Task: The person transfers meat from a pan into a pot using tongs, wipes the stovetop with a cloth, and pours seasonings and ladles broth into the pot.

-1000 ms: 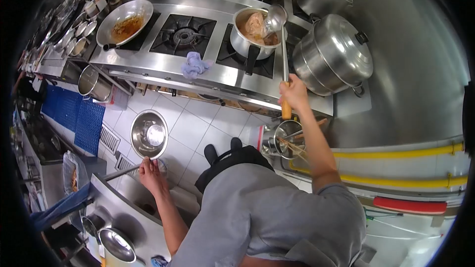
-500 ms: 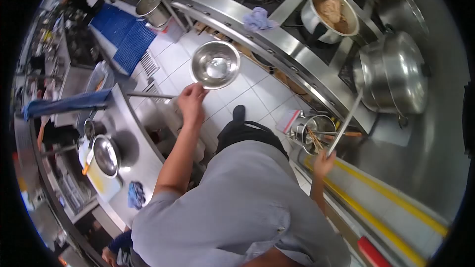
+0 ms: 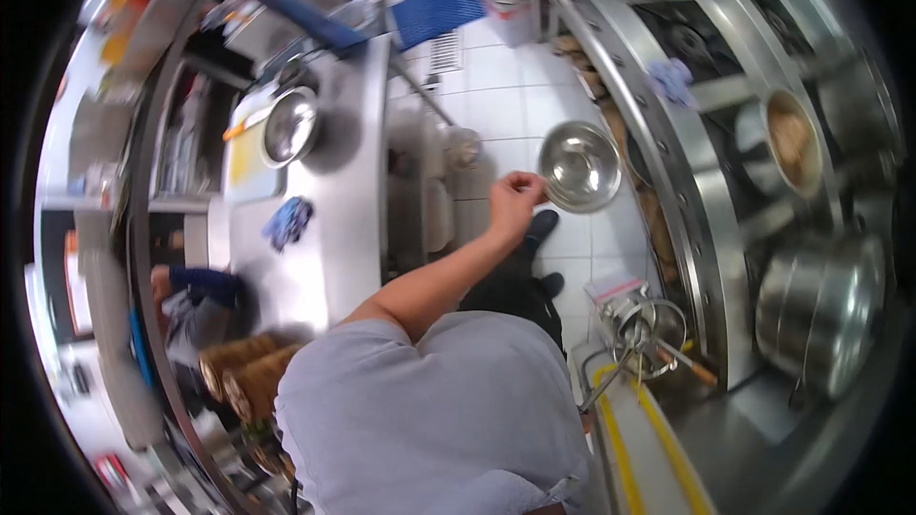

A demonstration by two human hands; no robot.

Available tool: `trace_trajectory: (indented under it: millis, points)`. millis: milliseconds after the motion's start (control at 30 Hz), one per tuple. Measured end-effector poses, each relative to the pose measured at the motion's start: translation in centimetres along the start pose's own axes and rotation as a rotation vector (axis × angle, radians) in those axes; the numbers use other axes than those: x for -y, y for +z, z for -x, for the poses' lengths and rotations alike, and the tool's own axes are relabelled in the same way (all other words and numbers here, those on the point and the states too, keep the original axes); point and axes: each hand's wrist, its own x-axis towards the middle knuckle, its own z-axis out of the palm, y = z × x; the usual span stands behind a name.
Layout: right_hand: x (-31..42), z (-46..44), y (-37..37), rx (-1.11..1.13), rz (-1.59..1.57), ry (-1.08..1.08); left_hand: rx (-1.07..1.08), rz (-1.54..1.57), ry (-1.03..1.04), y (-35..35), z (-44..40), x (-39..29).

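Observation:
My left hand [image 3: 516, 204] pinches the near rim of a shiny metal bowl [image 3: 579, 168] and holds it out over the tiled floor. Nothing can be made out inside the bowl. Only a sliver of my right hand [image 3: 588, 422] shows beside my shirt, its fingers hidden. Close to it a slim metal handle [image 3: 609, 383] slants up toward a metal pot of utensils [image 3: 679, 317]; whether I grip that handle cannot be seen. One wooden-handled tool [image 3: 701, 374] sticks out of the pot.
On the left, a steel counter [image 3: 345, 172] carries a second metal bowl [image 3: 303, 124], a cutting board [image 3: 250, 181] and a blue cloth [image 3: 288, 222]. Another person's sleeve [image 3: 205, 284] shows beyond it. Along the right stand a stove, a saucepan of food [image 3: 792, 141] and a large pot [image 3: 822, 310].
My view has turned, so the counter shows more fully. The bowl is still in my left hand. The long metal rod from my right hand no longer points at the large pot; that hand is mostly hidden.

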Motion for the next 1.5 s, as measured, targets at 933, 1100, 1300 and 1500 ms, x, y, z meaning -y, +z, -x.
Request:
trace_trajectory:
  millis: [933, 1100, 1300, 1500]
  points:
    - [54.6, -4.9, 3.0, 0.535, 0.679, -1.38, -1.49, 0.079, 0.075, -33.1, 23.9, 3.8]
    - [53.6, -0.4, 4.0, 0.675, 0.639, -1.44, -1.471, -0.884, -0.512, -33.8, 28.1, 4.7]
    - [52.0, -7.8, 3.4, 0.618, 0.374, -1.258, -1.354, -0.804, -0.657, -33.7, 27.0, 5.0]
    - [47.0, -26.4, -3.5, 0.34, -0.929, 0.018, -1.621, 0.63, -0.078, -34.4, 14.0, 2.1]
